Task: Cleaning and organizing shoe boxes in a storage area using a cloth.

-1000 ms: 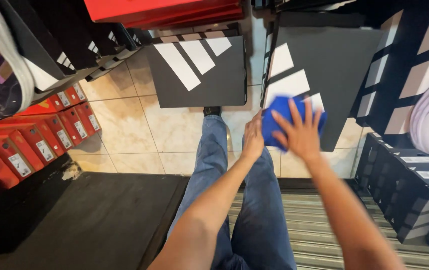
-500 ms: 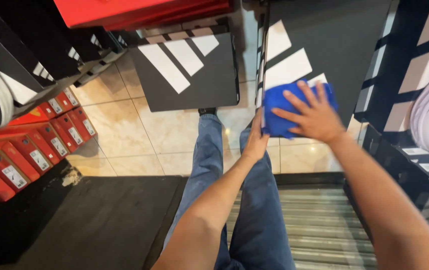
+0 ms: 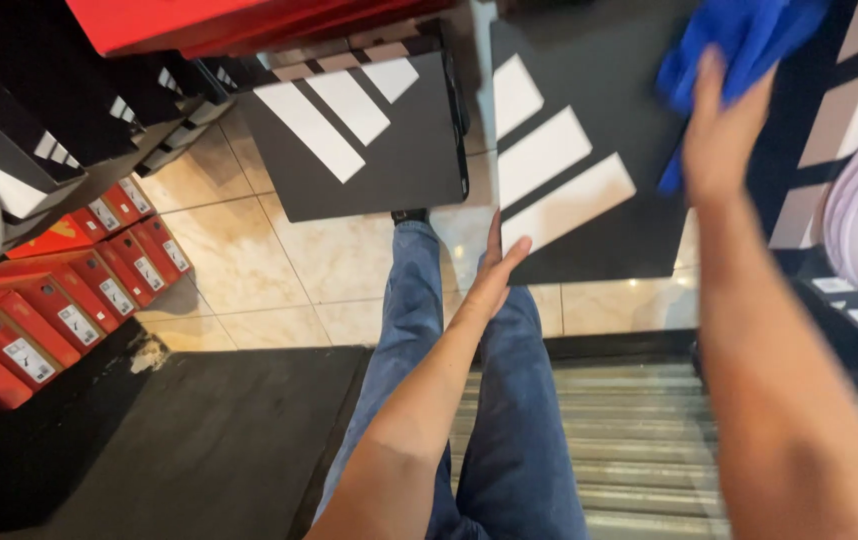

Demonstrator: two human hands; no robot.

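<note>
R hand (image 3: 724, 140) lies flat, fingers spread, pressing a blue cloth (image 3: 739, 45) onto the top-right part of a black box (image 3: 589, 150). L hand (image 3: 497, 272) is open, fingers straight and together, edge-on against the box's lower left edge, gripping nothing.

Vs. half a sec ago: R hand and cloth have gone up and to the right across the box face, from near its lower stripe to the upper corner; L hand has hardly moved.

Cloth: bright blue, soft, bunched, partly cut off by the frame top. Box: flat, matte black cardboard w/ three slanted white stripes, standing on pale glossy floor tiles (image 3: 279, 270).

A second striped black box (image 3: 369, 140) is just to its left. Red boxes (image 3: 59, 300) w/ white labels are stacked far left. Blue jeans (image 3: 509, 400) below, over a ribbed grey mat (image 3: 639, 450).
</note>
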